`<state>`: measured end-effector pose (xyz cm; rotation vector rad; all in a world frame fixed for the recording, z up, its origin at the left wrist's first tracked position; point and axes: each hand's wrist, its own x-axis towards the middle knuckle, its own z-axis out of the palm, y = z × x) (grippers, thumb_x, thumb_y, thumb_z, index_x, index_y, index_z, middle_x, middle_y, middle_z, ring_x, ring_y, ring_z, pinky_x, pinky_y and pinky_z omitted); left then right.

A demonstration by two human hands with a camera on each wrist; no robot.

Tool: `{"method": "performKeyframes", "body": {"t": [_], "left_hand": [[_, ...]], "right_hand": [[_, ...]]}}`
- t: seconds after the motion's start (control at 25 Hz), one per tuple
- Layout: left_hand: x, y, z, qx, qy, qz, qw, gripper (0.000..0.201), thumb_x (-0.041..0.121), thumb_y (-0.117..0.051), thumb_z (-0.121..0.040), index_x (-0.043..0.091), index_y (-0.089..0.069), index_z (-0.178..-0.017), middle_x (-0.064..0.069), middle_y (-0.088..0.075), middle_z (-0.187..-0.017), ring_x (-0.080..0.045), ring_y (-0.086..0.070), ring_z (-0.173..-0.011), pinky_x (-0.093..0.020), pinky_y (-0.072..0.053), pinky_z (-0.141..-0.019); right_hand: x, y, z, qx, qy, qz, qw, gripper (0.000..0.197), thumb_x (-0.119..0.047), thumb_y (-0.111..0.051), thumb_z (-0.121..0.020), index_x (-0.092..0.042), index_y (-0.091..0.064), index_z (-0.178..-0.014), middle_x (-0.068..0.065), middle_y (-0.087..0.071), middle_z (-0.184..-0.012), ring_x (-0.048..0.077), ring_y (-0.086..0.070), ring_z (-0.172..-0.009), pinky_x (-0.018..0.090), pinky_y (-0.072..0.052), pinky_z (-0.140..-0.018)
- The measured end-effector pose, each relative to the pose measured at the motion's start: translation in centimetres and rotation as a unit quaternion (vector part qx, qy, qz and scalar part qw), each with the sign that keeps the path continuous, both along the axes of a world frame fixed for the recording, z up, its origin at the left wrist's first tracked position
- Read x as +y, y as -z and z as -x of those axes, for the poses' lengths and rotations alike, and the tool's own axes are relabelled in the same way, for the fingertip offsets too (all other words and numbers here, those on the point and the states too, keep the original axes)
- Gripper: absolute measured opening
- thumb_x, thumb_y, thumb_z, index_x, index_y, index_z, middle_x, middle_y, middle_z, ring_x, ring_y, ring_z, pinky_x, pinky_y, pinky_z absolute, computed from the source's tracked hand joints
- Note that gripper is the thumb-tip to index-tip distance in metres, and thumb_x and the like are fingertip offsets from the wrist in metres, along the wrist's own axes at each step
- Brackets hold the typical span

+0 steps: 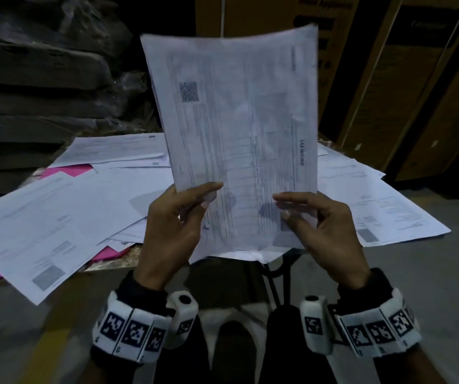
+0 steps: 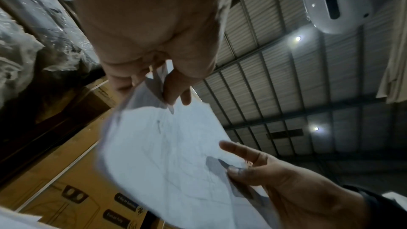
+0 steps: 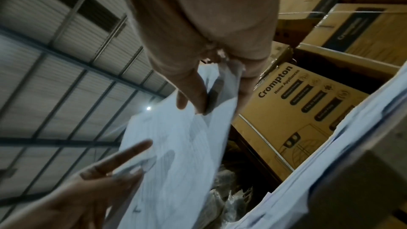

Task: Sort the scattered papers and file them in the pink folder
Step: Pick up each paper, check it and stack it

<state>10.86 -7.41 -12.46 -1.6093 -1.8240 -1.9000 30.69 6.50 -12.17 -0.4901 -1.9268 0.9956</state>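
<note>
I hold a printed invoice sheet upright in front of me, over the paper pile. My left hand pinches its lower left edge between thumb and fingers, and my right hand pinches its lower right edge. The same sheet shows from below in the left wrist view, and as a sheet in the right wrist view. Scattered white papers cover the low table. The pink folder lies under them, with only corners showing at the left.
Tall cardboard appliance boxes stand behind and to the right of the table. Dark wrapped stacked goods rise at the left. More loose papers spread over the table's right side. Bare floor lies to the right.
</note>
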Motion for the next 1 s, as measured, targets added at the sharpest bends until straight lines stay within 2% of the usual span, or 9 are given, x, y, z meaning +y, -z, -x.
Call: {"method": "performKeyframes", "body": {"t": [0.16, 0.32, 0.48, 0.64, 0.72, 0.8, 0.88, 0.96, 1.0], "left_hand": [[1.3, 1.4, -0.5, 0.011, -0.017, -0.002, 1.0, 0.038, -0.006, -0.063, -0.091, 0.021, -0.071, -0.116, -0.003, -0.066, -0.117, 0.003, -0.058, -0.112, -0.009, -0.047, -0.093], [2.1, 3.1, -0.9, -0.032, -0.02, 0.033, 0.999, 0.039, 0.0, -0.064, -0.093, 0.034, -0.071, -0.111, 0.016, -0.068, -0.115, 0.002, -0.058, -0.113, -0.006, -0.043, -0.092], [2.1, 2.0, -0.8, -0.037, -0.006, 0.024, 0.999, 0.025, 0.006, -0.066, -0.093, 0.021, -0.073, -0.111, 0.011, -0.07, -0.113, 0.001, -0.062, -0.11, -0.008, -0.048, -0.089], [3.0, 0.6, -1.6, -0.027, 0.021, 0.052, 0.998, 0.022, 0.005, -0.069, -0.091, 0.022, -0.074, -0.105, 0.015, -0.072, -0.105, 0.001, -0.066, -0.102, -0.015, -0.049, -0.093], [4.4, 0.4, -2.6, -0.037, 0.036, 0.071, 0.996, 0.021, 0.007, -0.07, -0.091, 0.022, -0.073, -0.105, 0.016, -0.072, -0.106, 0.002, -0.064, -0.105, -0.015, -0.047, -0.095], [6.2, 0.4, -4.1, -0.045, 0.038, 0.085, 0.995, 0.02, 0.011, -0.07, -0.091, 0.022, -0.073, -0.108, 0.016, -0.071, -0.11, 0.003, -0.062, -0.108, -0.015, -0.047, -0.093], [8.0, 0.9, -6.3, -0.072, 0.043, 0.093, 0.992, 0.022, 0.013, -0.071, -0.091, 0.022, -0.073, -0.111, 0.015, -0.07, -0.113, 0.002, -0.062, -0.109, -0.022, -0.052, -0.088], [9.4, 1.5, -8.8, -0.11, 0.062, 0.097, 0.987, 0.024, 0.014, -0.072, -0.09, 0.023, -0.072, -0.113, 0.013, -0.069, -0.115, -0.004, -0.064, -0.107, -0.032, -0.057, -0.084], [10.1, 1.7, -10.0, -0.124, 0.071, 0.1, 0.985, 0.026, 0.015, -0.072, -0.09, 0.023, -0.072, -0.115, 0.013, -0.067, -0.116, -0.007, -0.065, -0.105, -0.035, -0.058, -0.082]], "right_hand": [[0.4, 2.3, 0.8, -0.011, 0.023, -0.05, 0.998, 0.045, 0.016, -0.058, -0.087, -0.022, -0.075, -0.104, -0.004, -0.072, -0.111, 0.002, -0.063, -0.109, 0.01, -0.049, -0.087], [0.1, 4.6, 1.1, -0.012, 0.009, -0.006, 1.0, 0.05, 0.018, -0.051, -0.089, -0.023, -0.073, -0.108, -0.017, -0.069, -0.111, -0.002, -0.06, -0.111, 0.009, -0.047, -0.087], [0.1, 3.6, 0.6, 0.003, 0.018, 0.0, 1.0, 0.051, 0.017, -0.049, -0.092, -0.024, -0.07, -0.114, -0.01, -0.066, -0.122, 0.0, -0.056, -0.12, 0.007, -0.044, -0.094], [0.3, 2.7, -1.6, 0.021, 0.057, 0.019, 0.998, 0.054, 0.017, -0.053, -0.09, -0.03, -0.069, -0.112, -0.009, -0.067, -0.122, -0.005, -0.057, -0.118, 0.005, -0.042, -0.094], [1.4, 2.5, -3.4, 0.028, 0.092, 0.016, 0.995, 0.046, 0.01, -0.059, -0.09, -0.028, -0.069, -0.113, -0.009, -0.067, -0.121, -0.001, -0.058, -0.118, 0.012, -0.046, -0.098], [3.3, 2.4, -5.5, 0.034, 0.123, 0.018, 0.992, 0.038, 0.006, -0.063, -0.09, -0.022, -0.071, -0.114, -0.008, -0.068, -0.121, 0.003, -0.059, -0.119, 0.027, -0.049, -0.103], [5.8, 2.1, -8.0, 0.047, 0.146, 0.045, 0.987, 0.036, 0.006, -0.064, -0.089, -0.019, -0.072, -0.113, -0.009, -0.069, -0.121, 0.007, -0.06, -0.119, 0.04, -0.051, -0.103], [8.1, 1.8, -10.1, 0.059, 0.154, 0.073, 0.984, 0.039, 0.008, -0.064, -0.087, -0.023, -0.073, -0.109, -0.008, -0.07, -0.119, 0.013, -0.062, -0.118, 0.043, -0.053, -0.099], [9.3, 1.7, -11.0, 0.06, 0.156, 0.082, 0.983, 0.041, 0.008, -0.064, -0.087, -0.026, -0.073, -0.107, -0.007, -0.07, -0.12, 0.014, -0.062, -0.118, 0.04, -0.055, -0.095]]}}
